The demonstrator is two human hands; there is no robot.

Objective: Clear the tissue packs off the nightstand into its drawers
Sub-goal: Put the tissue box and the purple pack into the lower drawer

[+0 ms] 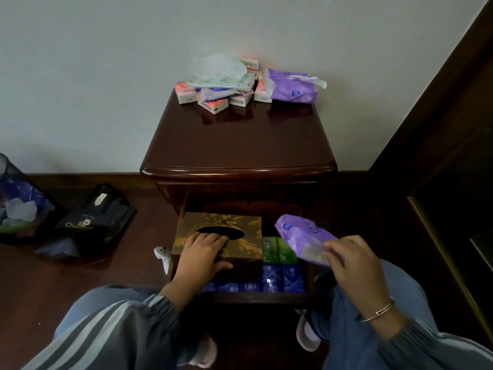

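**Purple pack over drawer**

Right grip (352, 263) pinches a purple tissue pack (301, 235) above the open drawer (253, 298). Left grip (202, 255) lies flat on a gold tissue box (240, 222) inside. More packs (226, 86) pile at the rear of the glossy bench (237, 145), against a white wall (106, 76).

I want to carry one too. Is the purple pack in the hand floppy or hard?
Probably floppy: the purple pack looks crumpled and wrinkly. Likely light, since the right hand holds it up by one end. Its plastic wrapper may be slippery.
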